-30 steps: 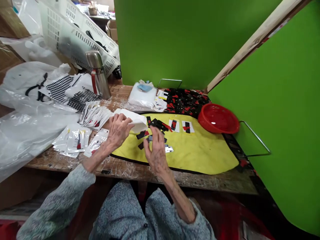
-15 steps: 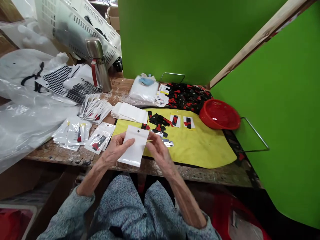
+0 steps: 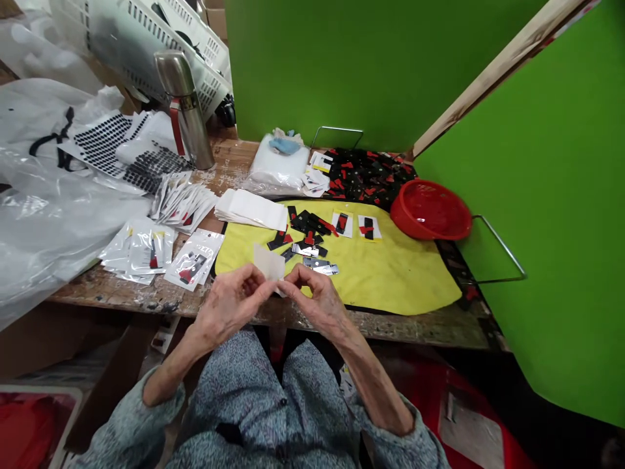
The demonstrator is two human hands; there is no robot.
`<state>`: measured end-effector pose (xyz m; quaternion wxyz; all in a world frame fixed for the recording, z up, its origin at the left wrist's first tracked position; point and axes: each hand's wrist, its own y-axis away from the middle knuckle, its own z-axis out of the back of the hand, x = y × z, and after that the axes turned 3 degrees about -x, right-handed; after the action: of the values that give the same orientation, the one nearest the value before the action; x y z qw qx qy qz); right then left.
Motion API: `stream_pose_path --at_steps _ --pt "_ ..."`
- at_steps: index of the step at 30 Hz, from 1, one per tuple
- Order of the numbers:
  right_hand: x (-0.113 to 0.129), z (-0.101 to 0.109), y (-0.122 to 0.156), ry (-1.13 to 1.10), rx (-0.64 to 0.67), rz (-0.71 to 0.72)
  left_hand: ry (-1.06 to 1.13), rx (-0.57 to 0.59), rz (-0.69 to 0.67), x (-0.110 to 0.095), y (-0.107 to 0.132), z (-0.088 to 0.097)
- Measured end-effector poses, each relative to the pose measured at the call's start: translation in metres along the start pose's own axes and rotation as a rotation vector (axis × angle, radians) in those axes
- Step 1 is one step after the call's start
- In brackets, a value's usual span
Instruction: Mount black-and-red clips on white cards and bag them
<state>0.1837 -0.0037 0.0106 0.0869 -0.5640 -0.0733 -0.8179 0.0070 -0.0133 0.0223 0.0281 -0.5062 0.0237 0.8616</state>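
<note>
My left hand (image 3: 230, 305) and my right hand (image 3: 315, 301) meet at the table's near edge, both pinching one small white pouch (image 3: 269, 262) that stands up between their fingertips. Just beyond it, on the yellow cloth (image 3: 390, 277), lie several black and red small parts (image 3: 306, 228) and a few shiny metal pieces (image 3: 316, 262). A stack of empty white pouches (image 3: 251, 209) rests at the cloth's far left corner. Two white cards with parts (image 3: 355, 225) sit further right on the cloth.
Filled pouches (image 3: 161, 251) lie spread on the wooden table to the left, near a steel flask (image 3: 183, 107) and white crates (image 3: 146, 39). A red bowl (image 3: 430, 211) sits at the right beside a black tray of parts (image 3: 368, 177). Green panels close the back and right.
My left hand took a white pouch off the stack and brought it to the table's near edge. Both hands now pinch it closer together, and the pouch is more upright.
</note>
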Motion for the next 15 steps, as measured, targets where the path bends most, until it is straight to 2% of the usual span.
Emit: stream_pose_path --at_steps 1,3,5,10,12,15 --pt "0.002 -0.004 0.002 0.005 -0.011 0.014 0.09 0.057 0.057 0.0 0.002 -0.004" --pt "0.005 -0.011 0.003 0.029 -0.02 0.041 0.214 0.087 0.116 0.004 0.005 -0.009" --pt "0.006 -0.013 0.003 0.023 -0.005 0.052 0.275 0.098 0.108 0.008 0.004 -0.008" --pt "-0.001 -0.012 0.001 -0.14 0.135 -0.016 0.282 0.213 0.048 0.013 0.001 -0.002" --pt "-0.004 -0.015 0.002 -0.041 0.071 0.009 0.163 0.153 -0.009 0.014 0.003 -0.005" --pt "-0.004 -0.026 0.007 0.308 -0.13 0.201 -0.1 -0.096 -0.154 0.015 0.009 -0.015"
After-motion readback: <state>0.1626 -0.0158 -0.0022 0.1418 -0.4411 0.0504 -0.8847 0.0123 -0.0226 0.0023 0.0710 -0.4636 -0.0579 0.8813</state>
